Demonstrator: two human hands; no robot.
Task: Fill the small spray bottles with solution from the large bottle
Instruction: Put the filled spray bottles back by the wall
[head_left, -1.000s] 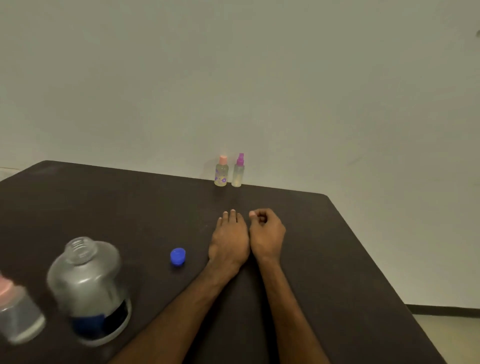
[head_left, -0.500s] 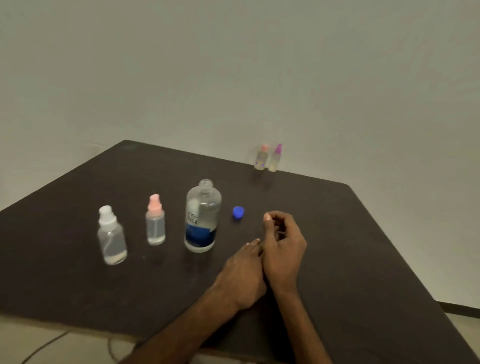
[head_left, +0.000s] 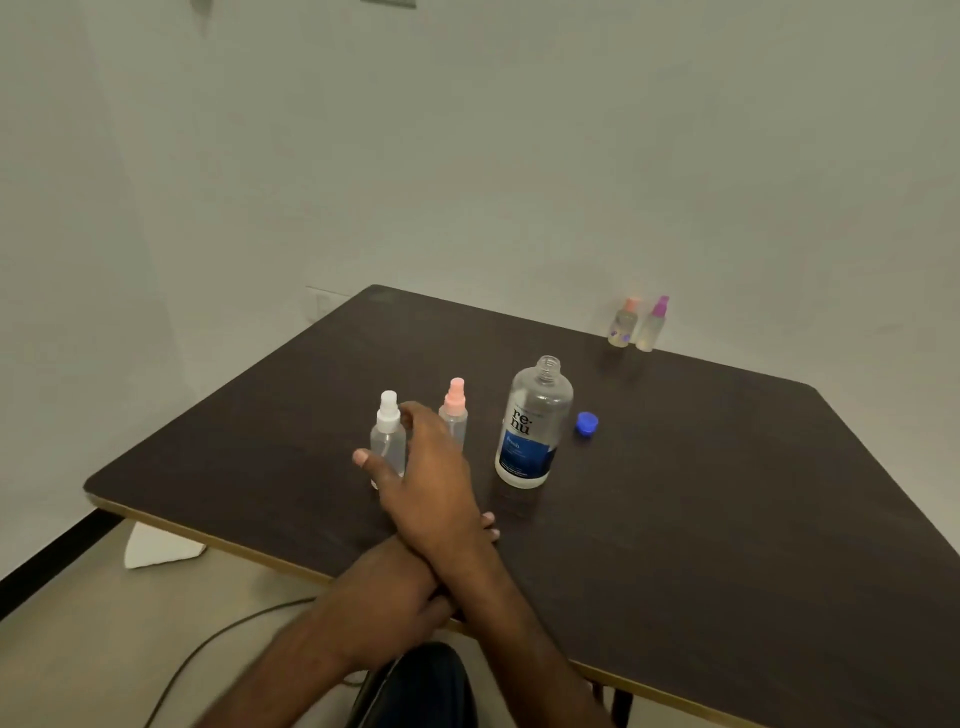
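Dark table (head_left: 675, 519); upright white-capped spray bottle (head_left: 387, 441) just ahead of my spread right hand (head_left: 423, 478). Left hand (head_left: 384, 603) rests relaxed, farther back.

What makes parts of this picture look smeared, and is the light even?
Head view, blur: the left hand is motion-smeared, the far spray bottles are soft, the large bottle shows a sharp label. Head view, light: dim and even, shadows faint.

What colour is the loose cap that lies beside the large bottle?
The cap is blue; the head view shows it, just right of the large bottle.
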